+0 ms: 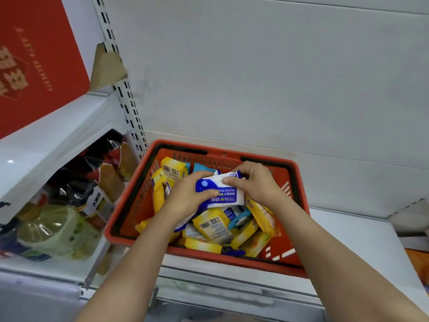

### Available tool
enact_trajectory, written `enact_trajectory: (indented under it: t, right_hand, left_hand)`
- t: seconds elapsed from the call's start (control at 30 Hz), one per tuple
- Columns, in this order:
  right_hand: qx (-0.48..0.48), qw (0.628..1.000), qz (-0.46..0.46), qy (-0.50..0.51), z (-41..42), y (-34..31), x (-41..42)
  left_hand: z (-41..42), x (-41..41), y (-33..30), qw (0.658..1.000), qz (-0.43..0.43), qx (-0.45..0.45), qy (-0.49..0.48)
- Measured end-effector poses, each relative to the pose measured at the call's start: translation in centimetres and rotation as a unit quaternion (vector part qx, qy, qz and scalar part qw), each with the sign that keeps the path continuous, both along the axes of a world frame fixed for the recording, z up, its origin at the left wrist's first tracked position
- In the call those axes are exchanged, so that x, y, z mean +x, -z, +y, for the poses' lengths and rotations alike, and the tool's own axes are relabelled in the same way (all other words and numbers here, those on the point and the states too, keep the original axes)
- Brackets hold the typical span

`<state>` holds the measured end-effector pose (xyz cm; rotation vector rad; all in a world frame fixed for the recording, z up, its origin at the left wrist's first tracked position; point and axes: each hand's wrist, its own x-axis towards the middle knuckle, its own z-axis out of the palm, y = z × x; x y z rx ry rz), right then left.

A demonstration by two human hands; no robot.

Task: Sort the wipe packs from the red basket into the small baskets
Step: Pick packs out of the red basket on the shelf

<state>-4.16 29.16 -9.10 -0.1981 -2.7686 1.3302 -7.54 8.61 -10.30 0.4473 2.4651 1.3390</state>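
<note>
Right in the middle of it: a blue-and-white alcohol wipe pack [220,190], "75%" printed on its face and reading upside down from here, held just above the heap inside the red basket [293,168]. Both hands are on it. The left hand [185,196] comes in from the near-left side, thumb laid across the top face and fingers curled over the far edge, pinching the pack's left end. The right hand [257,182] takes the other end, thumb pressing the top near the white flap, the remaining fingers curled over the far right corner and partly hidden behind the pack. Two hands on one soft pack looks like a way to steady it flat, perhaps to read the label before choosing its destination, though that is a judgement.

Underneath, plenty left to sort: yellow wipe packs [214,225] lie jumbled at all angles, barcodes up, with a light-blue pack [240,218] wedged among them. So the task looks to be at an early or middle stage.

The basket sits on a white shelf [362,238] against a pale back panel. No small baskets are in sight, so the pack must travel out of view. To the left, a neighbouring shelf holds bottles of cooking oil [53,228] and dark bagged goods.
</note>
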Motion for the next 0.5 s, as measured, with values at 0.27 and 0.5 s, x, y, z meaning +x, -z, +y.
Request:
enact_trajectory:
  t: [0.27, 0.5]
  right_hand:
    - [-0.302, 0.943, -0.079, 0.115, -1.4, 0.6, 1.2]
    - [-0.329, 0.890, -0.001, 0.316, -0.4, 1.0, 1.3]
  left_hand:
    - [1.4, 0.3, 0.7, 0.951, -0.169, 0.225, -0.126]
    - [0.5, -0.4, 0.7, 0.916, -0.193, 0.300, -0.184]
